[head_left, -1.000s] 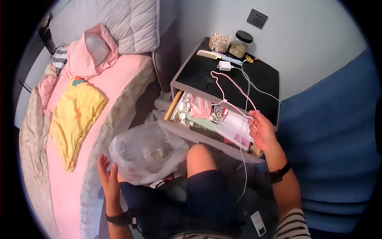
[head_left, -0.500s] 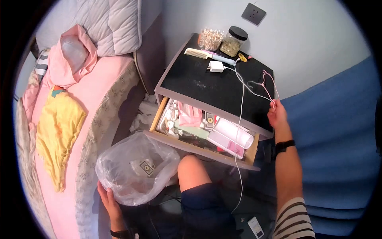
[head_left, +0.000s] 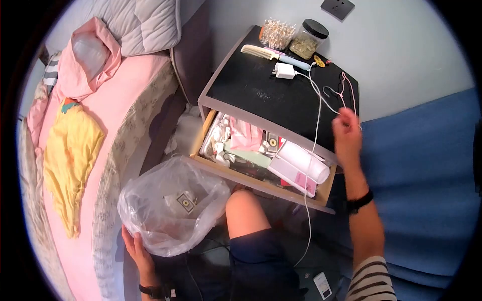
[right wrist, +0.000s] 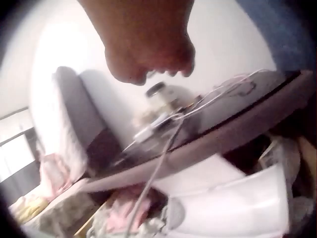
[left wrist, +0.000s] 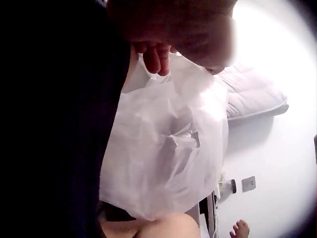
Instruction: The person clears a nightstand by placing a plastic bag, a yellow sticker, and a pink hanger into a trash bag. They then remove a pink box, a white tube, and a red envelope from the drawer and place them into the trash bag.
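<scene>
A pink wire clothes hanger (head_left: 342, 94) lies at the right end of the black nightstand top (head_left: 241, 95). My right hand (head_left: 347, 133) is just in front of it, fingers loosely bent; in the right wrist view no object shows in its grasp and the hanger is apart from it. My left hand (head_left: 138, 251) rests with extended fingers against the left side of a clear plastic bag (head_left: 150, 220). Inside the bag, a small item with a square frame and round centre (head_left: 186, 202) is visible.
The drawer (head_left: 201, 145) stands pulled out, holding a white cylinder (head_left: 316, 173), a pink packet (head_left: 244, 133) and small items. A charger (head_left: 284, 70) with a white cable, a comb (head_left: 258, 51), cotton swabs (head_left: 277, 34) and a jar (head_left: 307, 40) sit on top. The bed (head_left: 135, 75) stands left.
My right hand carried the hanger rightward to the nightstand's right end, then let go of it and drew slightly nearer me. My left hand came to the bag's side.
</scene>
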Motion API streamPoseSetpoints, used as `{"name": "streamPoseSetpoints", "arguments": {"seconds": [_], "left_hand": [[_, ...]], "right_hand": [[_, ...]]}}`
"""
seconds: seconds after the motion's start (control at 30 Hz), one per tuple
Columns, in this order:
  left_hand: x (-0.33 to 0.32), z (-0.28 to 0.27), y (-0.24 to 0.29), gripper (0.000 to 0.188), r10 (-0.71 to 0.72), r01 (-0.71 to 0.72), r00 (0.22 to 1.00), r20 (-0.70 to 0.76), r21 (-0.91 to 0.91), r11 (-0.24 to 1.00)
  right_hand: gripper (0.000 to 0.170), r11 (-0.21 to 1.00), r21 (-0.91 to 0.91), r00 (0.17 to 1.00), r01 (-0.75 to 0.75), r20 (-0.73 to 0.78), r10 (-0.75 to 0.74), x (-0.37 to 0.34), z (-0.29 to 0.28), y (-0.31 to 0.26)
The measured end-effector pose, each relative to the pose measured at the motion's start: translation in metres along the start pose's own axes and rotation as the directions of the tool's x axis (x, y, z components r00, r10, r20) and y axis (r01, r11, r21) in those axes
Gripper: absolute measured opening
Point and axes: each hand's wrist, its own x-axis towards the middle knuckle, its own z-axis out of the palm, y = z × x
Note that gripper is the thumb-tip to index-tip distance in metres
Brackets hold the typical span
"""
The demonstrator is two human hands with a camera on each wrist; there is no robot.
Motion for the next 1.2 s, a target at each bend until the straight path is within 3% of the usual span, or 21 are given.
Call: {"name": "streamPoseSetpoints", "arguments": {"seconds": [0.03, 0.07, 0.13, 0.2, 0.3, 0.4, 0.5, 0.53, 0.63, 0.73, 0.83, 0.93, 1.0, 1.03, 1.1, 1.17, 1.2], "left_hand": [[0.000, 0.000, 0.000, 0.055, -0.002, 0.002, 1.000, 0.012, -0.021, 1.000], [0.001, 0.000, 0.001, 0.054, -0.002, 0.003, 1.000, 0.026, -0.043, 0.999], [0.003, 0.002, 0.002, 0.053, 0.002, 0.001, 0.999, 0.035, -0.074, 0.997], [0.002, 0.002, -0.001, 0.053, 0.007, -0.005, 1.000, 0.020, -0.090, 0.996], [-0.002, 0.005, 0.007, 0.055, 0.037, -0.037, 0.999, 0.032, -0.007, 0.999], [-0.004, 0.004, 0.003, 0.058, 0.032, -0.029, 0.999, 0.033, -0.096, 0.995], [-0.001, 0.003, -0.003, 0.058, 0.043, -0.041, 0.999, 0.026, -0.082, 0.996], [-0.001, 0.002, -0.003, 0.057, 0.044, -0.043, 0.999, 0.020, -0.059, 0.997], [-0.001, 0.006, 0.004, 0.056, 0.030, -0.030, 1.000, 0.002, -0.069, 0.997], [0.000, 0.002, -0.004, 0.054, 0.041, -0.041, 0.999, -0.008, -0.079, 0.996], [0.002, 0.002, -0.007, 0.054, 0.057, -0.056, 0.998, 0.002, -0.121, 0.991], [0.001, 0.005, -0.002, 0.054, 0.057, -0.053, 0.998, 0.019, -0.169, 0.984], [0.001, 0.004, 0.000, 0.054, 0.065, -0.061, 0.998, 0.016, -0.155, 0.986], [0.000, 0.004, 0.001, 0.054, 0.068, -0.065, 0.997, 0.019, -0.147, 0.987], [0.000, 0.005, 0.002, 0.053, 0.048, -0.046, 0.999, 0.006, -0.179, 0.983], [-0.001, 0.005, 0.001, 0.052, 0.049, -0.047, 0.999, 0.005, -0.207, 0.977], [0.000, 0.004, -0.002, 0.052, 0.057, -0.054, 0.998, 0.009, -0.217, 0.975]], "right_hand": [[0.028, 0.975, 0.209, 0.981, -0.081, 0.191, 0.040, -0.021, 0.012, -0.014], [0.024, 0.982, 0.008, 0.929, 0.189, 0.324, -0.181, -0.041, 0.024, -0.027], [0.035, 0.999, 0.034, 0.740, -0.006, 0.672, -0.018, -0.076, 0.048, -0.055], [0.046, 0.981, -0.178, 0.556, -0.073, 0.810, 0.188, -0.088, 0.077, -0.051], [0.058, 0.929, -0.314, 0.577, 0.197, 0.803, 0.149, -0.084, 0.118, -0.038], [0.068, 0.874, -0.422, 0.635, 0.241, 0.750, 0.187, -0.064, 0.148, -0.036], [0.074, 0.723, -0.567, 0.634, 0.394, 0.738, 0.233, -0.057, 0.168, -0.035], [0.079, 0.697, -0.611, 0.585, 0.375, 0.739, 0.333, -0.052, 0.175, -0.035], [0.062, 0.721, -0.531, 0.619, 0.445, 0.764, 0.181, -0.056, 0.177, -0.029], [0.039, 0.650, -0.526, 0.553, 0.548, 0.812, 0.190, -0.057, 0.175, -0.029], [0.019, 0.620, -0.496, 0.651, 0.608, 0.759, -0.031, -0.069, 0.160, -0.037], [0.021, 0.748, -0.358, 0.691, 0.558, 0.700, -0.180, -0.073, 0.124, -0.066], [0.021, 0.892, -0.262, 0.782, 0.367, 0.607, -0.144, -0.075, 0.101, -0.077], [0.022, 0.944, -0.202, 0.822, 0.262, 0.559, -0.109, -0.074, 0.092, -0.079], [0.023, 0.989, -0.080, 0.823, -0.121, 0.550, 0.145, -0.067, 0.077, -0.074], [0.025, 0.945, 0.007, 0.797, -0.328, 0.539, 0.273, -0.062, 0.066, -0.064], [0.026, 0.937, 0.030, 0.805, -0.347, 0.523, 0.281, -0.063, 0.064, -0.062]]}}
